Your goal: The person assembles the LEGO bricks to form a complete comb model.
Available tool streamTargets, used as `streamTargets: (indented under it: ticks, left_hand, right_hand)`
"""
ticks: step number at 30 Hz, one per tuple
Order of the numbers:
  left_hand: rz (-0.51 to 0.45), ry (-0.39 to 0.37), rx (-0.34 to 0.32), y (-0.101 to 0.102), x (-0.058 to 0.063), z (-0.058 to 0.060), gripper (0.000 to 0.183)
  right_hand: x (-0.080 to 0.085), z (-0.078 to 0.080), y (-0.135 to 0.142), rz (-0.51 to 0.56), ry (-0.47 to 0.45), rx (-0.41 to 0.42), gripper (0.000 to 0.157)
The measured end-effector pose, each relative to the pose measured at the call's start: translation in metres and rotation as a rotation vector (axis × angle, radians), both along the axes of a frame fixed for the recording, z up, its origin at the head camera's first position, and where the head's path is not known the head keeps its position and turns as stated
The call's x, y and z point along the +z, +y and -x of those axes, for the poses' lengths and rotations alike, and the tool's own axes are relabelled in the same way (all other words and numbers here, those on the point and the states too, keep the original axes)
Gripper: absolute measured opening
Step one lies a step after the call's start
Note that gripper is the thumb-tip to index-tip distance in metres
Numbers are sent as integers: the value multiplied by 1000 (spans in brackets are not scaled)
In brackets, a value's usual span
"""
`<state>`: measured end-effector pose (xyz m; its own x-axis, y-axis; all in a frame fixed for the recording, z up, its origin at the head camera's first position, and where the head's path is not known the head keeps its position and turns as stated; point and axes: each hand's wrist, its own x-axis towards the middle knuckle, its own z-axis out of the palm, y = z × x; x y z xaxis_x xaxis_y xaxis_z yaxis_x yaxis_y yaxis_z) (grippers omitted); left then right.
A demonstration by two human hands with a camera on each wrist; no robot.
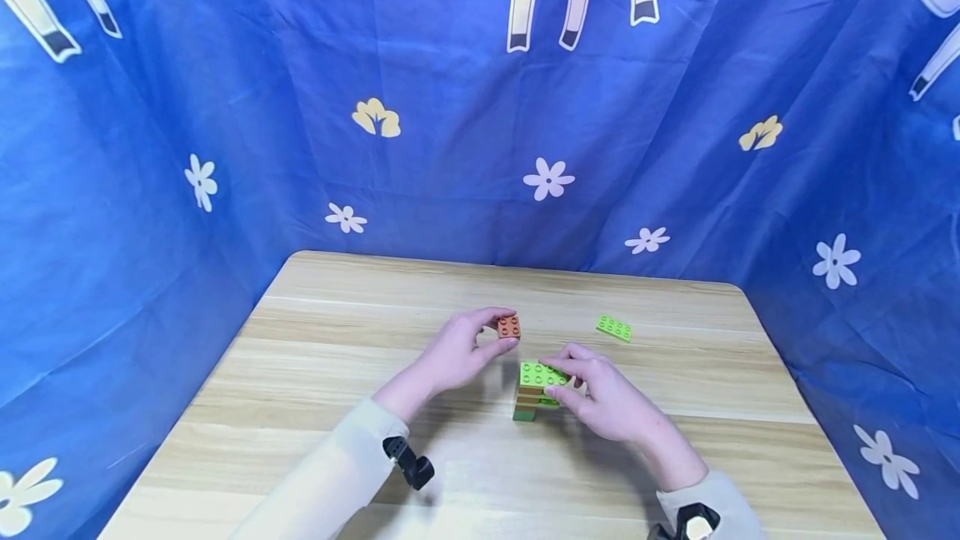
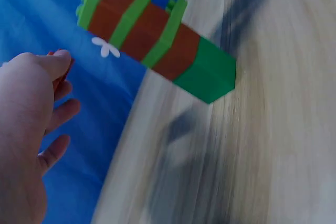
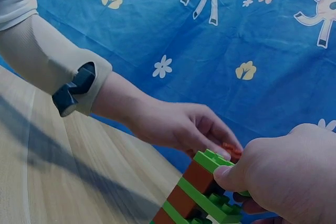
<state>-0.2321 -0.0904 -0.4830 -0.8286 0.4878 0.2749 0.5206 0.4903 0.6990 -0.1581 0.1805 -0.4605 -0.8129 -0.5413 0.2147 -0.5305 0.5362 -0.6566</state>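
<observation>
My left hand (image 1: 456, 350) pinches a small reddish-brown building brick (image 1: 508, 327) between thumb and fingers, its studs facing up. Just to the right and nearer to me stands a tower of bricks (image 2: 155, 34). It has a dark green brick (image 2: 207, 72) at the bottom, with brown bricks and light green plates alternating above. The fingers and thumb of my right hand (image 1: 603, 390) grip the light green plate (image 1: 534, 373) at the tower's top. In the right wrist view, the left hand with its brick appears behind the tower top.
A loose light green plate (image 1: 614, 327) lies on the wooden table (image 1: 337, 323), beyond my right hand. Blue patterned cloth (image 1: 465, 173) hangs behind the table and along both sides. Each sleeve carries a black wrist camera (image 1: 411, 463).
</observation>
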Motion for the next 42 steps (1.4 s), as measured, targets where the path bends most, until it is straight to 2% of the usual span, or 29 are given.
streamTargets:
  ticks: [5, 9, 17, 30, 37, 42]
  left_hand:
    - [-25, 10, -58, 5, 12, -15, 53]
    - [-3, 32, -101, 8, 19, -25, 52]
    - [25, 55, -173, 12, 22, -36, 50]
    - [9, 104, -188, 15, 16, -40, 48]
    - [27, 197, -184, 17, 17, -40, 45]
    - [53, 219, -180, 18, 19, -39, 43]
  right_hand:
    - [0, 0, 0, -2, 11, 6, 43]
    - [0, 1, 1, -3, 6, 6, 43]
    - [-1, 1, 0, -4, 3, -6, 42]
    - [-1, 1, 1, 4, 10, 2, 42]
    - [0, 1, 1, 1, -4, 2, 40]
    - [0, 2, 1, -12, -5, 5, 40]
